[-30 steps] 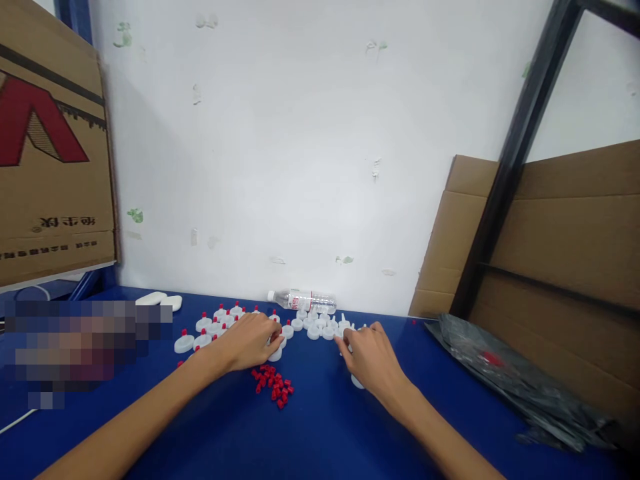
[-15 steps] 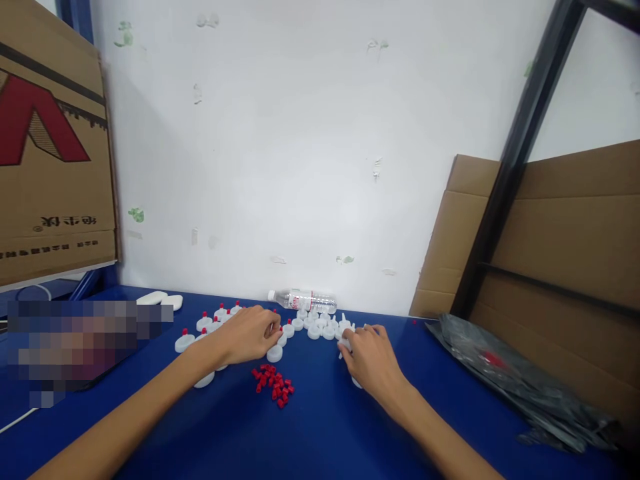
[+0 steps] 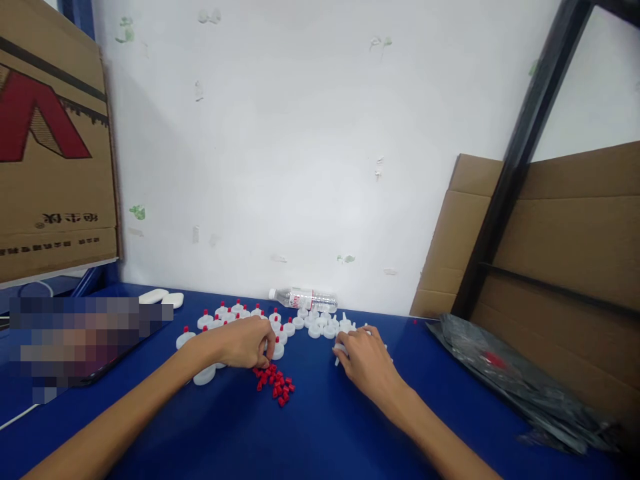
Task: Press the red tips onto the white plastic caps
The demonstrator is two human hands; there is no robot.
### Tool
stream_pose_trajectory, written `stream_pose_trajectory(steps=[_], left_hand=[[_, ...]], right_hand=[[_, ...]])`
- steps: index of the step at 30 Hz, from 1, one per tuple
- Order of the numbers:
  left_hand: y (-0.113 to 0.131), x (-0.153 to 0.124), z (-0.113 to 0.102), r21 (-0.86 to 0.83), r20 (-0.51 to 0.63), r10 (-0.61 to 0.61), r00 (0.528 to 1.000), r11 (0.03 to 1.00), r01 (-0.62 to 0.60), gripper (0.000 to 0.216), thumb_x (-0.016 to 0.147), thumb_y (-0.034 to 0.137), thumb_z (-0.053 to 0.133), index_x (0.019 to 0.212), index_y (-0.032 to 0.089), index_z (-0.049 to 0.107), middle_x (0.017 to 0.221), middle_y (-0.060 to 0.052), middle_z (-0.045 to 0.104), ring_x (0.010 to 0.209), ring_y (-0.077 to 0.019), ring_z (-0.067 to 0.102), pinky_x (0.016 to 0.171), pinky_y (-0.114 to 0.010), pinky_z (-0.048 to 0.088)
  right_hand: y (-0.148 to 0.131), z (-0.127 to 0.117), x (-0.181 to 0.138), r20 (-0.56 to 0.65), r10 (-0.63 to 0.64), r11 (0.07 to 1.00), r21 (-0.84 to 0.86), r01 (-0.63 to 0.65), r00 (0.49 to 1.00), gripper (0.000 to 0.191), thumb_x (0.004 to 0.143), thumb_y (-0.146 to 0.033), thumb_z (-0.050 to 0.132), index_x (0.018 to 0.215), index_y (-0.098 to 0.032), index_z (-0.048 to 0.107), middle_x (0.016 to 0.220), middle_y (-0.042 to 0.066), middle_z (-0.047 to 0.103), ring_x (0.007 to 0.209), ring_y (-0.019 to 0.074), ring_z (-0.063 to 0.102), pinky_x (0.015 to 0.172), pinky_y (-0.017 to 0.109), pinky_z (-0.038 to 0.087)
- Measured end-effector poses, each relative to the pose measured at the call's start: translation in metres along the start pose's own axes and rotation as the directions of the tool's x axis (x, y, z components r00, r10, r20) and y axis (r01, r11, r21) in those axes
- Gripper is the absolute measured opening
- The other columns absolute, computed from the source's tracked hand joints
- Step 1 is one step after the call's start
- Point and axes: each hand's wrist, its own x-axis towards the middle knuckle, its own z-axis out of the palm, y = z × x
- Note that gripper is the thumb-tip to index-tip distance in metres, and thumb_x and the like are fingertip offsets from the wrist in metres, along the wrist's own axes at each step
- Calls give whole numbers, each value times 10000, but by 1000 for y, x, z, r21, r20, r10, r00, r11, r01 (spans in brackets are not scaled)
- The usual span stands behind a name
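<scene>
My left hand rests on the blue table, fingers curled in a pinch right at the far edge of a small pile of red plugs. What its fingertips hold is too small to make out. My right hand is closed around a white cap with a short spout. Several white caps with red plugs fitted lie behind my left hand. Plain white caps are spread between both hands, toward the wall.
A clear water bottle lies against the white wall. Cardboard boxes stand at left and right. A black plastic bag lies at right by a black frame post. Two white flat objects sit at back left.
My left hand has pulled back from the white caps to the red plug pile. My right hand has drawn a white cap slightly toward me.
</scene>
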Motion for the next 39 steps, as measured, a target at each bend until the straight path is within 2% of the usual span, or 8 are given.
stream_pose_trajectory(steps=[5,8,11,15,22,29,32,39], left_hand=[[-4,3,4,-37,7,43,999,998,-43,158,714,215,595,802,236,725,656,29,686,641,-152,664,544,-219,430],[3,1,1,3,-47,63,997,998,-63,145,750,238,565,782,228,706,675,20,688,635,-152,643,558,-232,422],[19,-2,-4,32,-167,100,981,995,-96,128,777,260,545,758,220,665,727,19,697,647,-145,615,579,-241,402],[36,-5,-4,22,-261,105,960,994,-103,99,782,263,546,756,216,630,698,31,665,628,-128,589,585,-237,384],[39,2,14,113,-354,170,920,984,-138,87,803,265,577,810,223,652,632,25,619,644,-153,591,598,-256,365],[39,10,27,211,-366,279,888,954,-213,90,904,266,579,897,213,652,746,11,671,605,-125,564,593,-253,346],[39,11,31,244,-355,327,876,937,-251,105,930,270,576,940,205,657,862,-11,693,698,-142,601,623,-253,369],[49,13,42,233,-358,410,839,909,-345,209,965,284,539,1111,223,674,1007,-48,682,864,-171,654,731,-259,460]], right_hand=[[-4,-3,0,-37,-11,999,34,12,999,149,961,-231,520,940,-186,660,870,85,726,873,257,673,907,397,372],[-6,-5,0,-67,-19,998,58,23,998,143,980,-227,483,1022,-188,614,881,76,720,854,240,675,894,372,383],[-9,-7,-2,-92,-22,995,98,31,996,103,991,-221,457,1015,-193,553,800,42,699,743,217,665,750,311,403],[-12,-10,-4,-92,-34,984,170,49,995,97,1002,-244,436,948,-207,507,795,21,679,631,186,623,564,256,319],[-15,-14,-8,-23,-110,963,246,112,994,206,1007,-369,447,1010,-238,606,919,26,689,758,189,650,657,280,381],[-18,-10,-8,55,-169,952,267,148,984,167,988,-286,479,963,-240,638,847,2,681,764,169,649,662,257,382],[-20,-9,-8,30,-139,942,313,123,990,186,996,-289,455,951,-238,628,788,-6,683,715,163,638,649,249,370],[-22,-13,-7,-62,78,921,387,-48,995,281,1028,-391,347,1036,-257,594,726,-5,682,640,178,631,624,251,347]])
